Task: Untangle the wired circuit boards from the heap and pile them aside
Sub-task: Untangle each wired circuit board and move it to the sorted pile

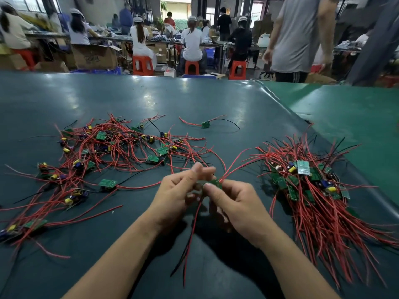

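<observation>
Both hands, left hand point(179, 190) and right hand point(235, 203), pinch one wired circuit board point(213, 183) between heap point(112, 152) and sorted pile point(313, 186); trailing red wires point(192, 234) could snag.

heap point(112, 147) is mostly red wires with a few black ones, green boards, yellow and purple-blue parts mixed in. sorted pile point(313, 184) is the same red and green. table mat point(216, 100) is dark teal, brighter green strip point(356, 117) on the right. stools point(142, 65) behind are orange-red.
</observation>
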Action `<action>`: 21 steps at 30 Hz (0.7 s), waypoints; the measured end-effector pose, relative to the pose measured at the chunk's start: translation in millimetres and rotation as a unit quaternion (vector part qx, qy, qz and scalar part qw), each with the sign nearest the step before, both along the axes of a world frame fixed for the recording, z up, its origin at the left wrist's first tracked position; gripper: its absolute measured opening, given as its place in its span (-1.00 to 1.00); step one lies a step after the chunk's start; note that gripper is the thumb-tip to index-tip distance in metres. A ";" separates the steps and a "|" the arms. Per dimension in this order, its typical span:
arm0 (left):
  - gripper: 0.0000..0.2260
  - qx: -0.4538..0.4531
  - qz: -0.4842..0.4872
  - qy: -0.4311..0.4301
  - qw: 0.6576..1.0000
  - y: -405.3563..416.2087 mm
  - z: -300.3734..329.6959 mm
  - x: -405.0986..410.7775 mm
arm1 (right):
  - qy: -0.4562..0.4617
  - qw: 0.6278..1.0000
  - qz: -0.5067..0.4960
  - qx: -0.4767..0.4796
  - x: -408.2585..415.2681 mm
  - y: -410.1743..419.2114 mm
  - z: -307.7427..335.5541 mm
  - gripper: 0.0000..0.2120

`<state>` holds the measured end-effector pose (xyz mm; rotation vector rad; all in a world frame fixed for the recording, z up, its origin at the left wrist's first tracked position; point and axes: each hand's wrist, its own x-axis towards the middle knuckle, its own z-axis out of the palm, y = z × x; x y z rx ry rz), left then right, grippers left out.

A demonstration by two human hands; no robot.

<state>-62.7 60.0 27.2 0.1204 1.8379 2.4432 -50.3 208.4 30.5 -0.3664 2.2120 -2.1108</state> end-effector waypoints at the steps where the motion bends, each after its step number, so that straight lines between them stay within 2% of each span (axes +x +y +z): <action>1: -0.68 -0.045 0.048 0.045 0.997 -1.3 -1.8 -2.8 | 0.036 0.998 -0.056 -0.004 -1.1 0.0 0.2 -0.80; 2: -0.75 -0.116 0.099 0.099 0.983 -3.1 -4.4 -5.4 | 0.071 0.990 -0.123 -0.020 -2.5 0.6 1.3 -0.78; 4: -0.87 -0.292 0.188 0.191 0.918 -8.0 -11.9 -9.2 | 0.125 0.955 -0.252 -0.099 -4.7 6.3 6.6 -0.76; 6: -0.93 -0.415 0.197 0.241 0.855 -10.9 -18.2 -11.8 | 0.162 0.900 -0.351 -0.201 -6.5 18.6 14.5 -0.77; 7: -0.89 -0.447 0.183 0.254 0.838 -10.6 -20.7 -12.7 | 0.157 0.876 -0.384 -0.248 -8.0 24.9 18.4 -0.79; 9: -0.79 -0.485 0.150 0.272 0.818 -9.5 -24.3 -15.9 | 0.058 0.855 -0.402 -0.324 -11.6 31.8 22.6 -0.74; 11: -0.67 -0.516 0.122 0.277 0.801 -8.3 -26.9 -17.8 | -0.071 0.865 -0.365 -0.338 -14.3 31.4 20.9 -0.61; 12: -0.60 -0.534 0.106 0.276 0.792 -8.0 -28.4 -18.5 | -0.104 0.873 -0.341 -0.332 -14.6 29.4 19.4 -0.59; 14: -0.52 -0.566 0.077 0.278 0.772 -6.7 -30.7 -19.0 | -0.113 0.892 -0.303 -0.316 -13.5 23.9 18.8 -0.62; 17: -0.53 -0.588 0.065 0.282 0.755 -2.4 -31.8 -19.3 | -0.090 0.918 -0.286 -0.261 -12.6 19.3 18.9 -0.79; 21: -0.70 -0.555 0.144 0.265 0.775 -1.1 -28.8 -19.0 | -0.113 0.941 -0.259 -0.187 -12.5 16.0 14.2 -0.86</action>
